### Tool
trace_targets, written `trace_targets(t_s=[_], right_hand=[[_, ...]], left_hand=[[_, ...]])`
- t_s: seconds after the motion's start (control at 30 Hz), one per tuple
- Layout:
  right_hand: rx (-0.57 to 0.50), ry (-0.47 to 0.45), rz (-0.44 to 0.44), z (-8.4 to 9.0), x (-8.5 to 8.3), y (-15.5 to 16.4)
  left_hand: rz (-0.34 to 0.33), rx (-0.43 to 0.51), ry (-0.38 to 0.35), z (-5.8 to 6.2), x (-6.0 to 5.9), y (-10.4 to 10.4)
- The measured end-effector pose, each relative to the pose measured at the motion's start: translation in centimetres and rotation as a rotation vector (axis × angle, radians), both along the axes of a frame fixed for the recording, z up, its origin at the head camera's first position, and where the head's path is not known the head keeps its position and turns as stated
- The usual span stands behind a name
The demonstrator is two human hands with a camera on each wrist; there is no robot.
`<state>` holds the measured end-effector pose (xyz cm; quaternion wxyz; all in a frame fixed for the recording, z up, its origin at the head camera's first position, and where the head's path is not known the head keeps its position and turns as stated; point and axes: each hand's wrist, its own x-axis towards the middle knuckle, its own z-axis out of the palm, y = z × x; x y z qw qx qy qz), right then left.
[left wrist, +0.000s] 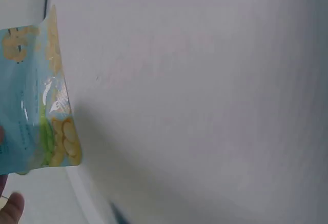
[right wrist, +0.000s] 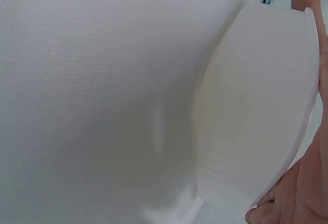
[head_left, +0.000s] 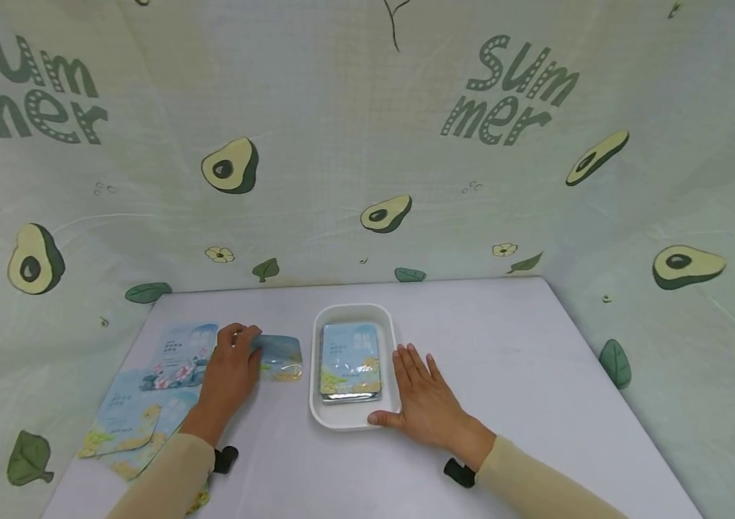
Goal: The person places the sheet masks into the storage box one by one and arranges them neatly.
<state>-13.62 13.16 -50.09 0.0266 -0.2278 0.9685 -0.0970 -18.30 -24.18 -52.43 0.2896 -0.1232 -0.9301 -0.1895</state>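
Note:
A white tray stands mid-table with a stack of light-blue packets in it. My left hand pinches one light-blue packet just left of the tray, held a little above the table; that packet fills the left edge of the left wrist view. My right hand lies flat on the table against the tray's right side, thumb at its front corner. The tray's outer wall shows close up in the right wrist view, with a fingertip below it.
Several more light-blue packets lie spread at the table's left. The white table ends at a front-right edge, and an avocado-print curtain encloses it at the back and sides.

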Motion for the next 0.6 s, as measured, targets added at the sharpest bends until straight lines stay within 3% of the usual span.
trace_targets(t_s=[0.23,0.43,0.6], right_hand=[[0.005,-0.008,0.002,0.1,0.1,0.0],[0.009,-0.011,0.004,0.3,0.1,0.0],[0.025,-0.002,0.004,0.2,0.2,0.0]], left_hand=[[-0.026,0.1,-0.099,-0.5,0.0,0.1],[-0.009,0.239,-0.245,0.5,-0.4,0.6],[0.022,0.28,-0.465,1.7,-0.6,1.2]])
